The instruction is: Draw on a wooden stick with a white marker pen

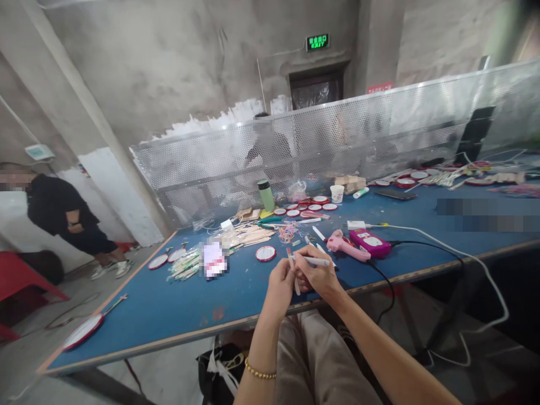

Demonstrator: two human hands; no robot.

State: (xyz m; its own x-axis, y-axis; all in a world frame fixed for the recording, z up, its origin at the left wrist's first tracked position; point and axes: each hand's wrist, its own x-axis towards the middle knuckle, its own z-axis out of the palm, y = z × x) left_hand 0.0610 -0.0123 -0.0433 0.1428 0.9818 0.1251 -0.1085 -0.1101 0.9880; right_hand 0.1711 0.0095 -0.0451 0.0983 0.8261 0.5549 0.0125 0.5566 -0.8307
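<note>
My left hand (pixel 281 280) pinches a flat wooden craft stick (pixel 290 257) with a reddish upper end, held upright at the table's near edge. A white marker pen (pixel 314 261) is gripped in my right hand (pixel 321 279), its tip close to the stick; whether it touches I cannot tell. Just beyond my left hand lies a round white disc with a red rim (pixel 265 254). To the right of my right hand are a pink glue gun (pixel 348 247) and a magenta box (pixel 371 243). Small colourful bands (pixel 289 232) are heaped farther back.
Loose wooden sticks (pixel 248 234) and a blurred-out phone-like item (pixel 214 260) lie left on the blue table (pixel 177 315). A green bottle (pixel 265 196) and paper cup (pixel 337 194) stand by the perforated metal screen (pixel 211 160). Cables (pixel 476 270) trail right. One person (pixel 63 208) stands left, another sits behind the screen.
</note>
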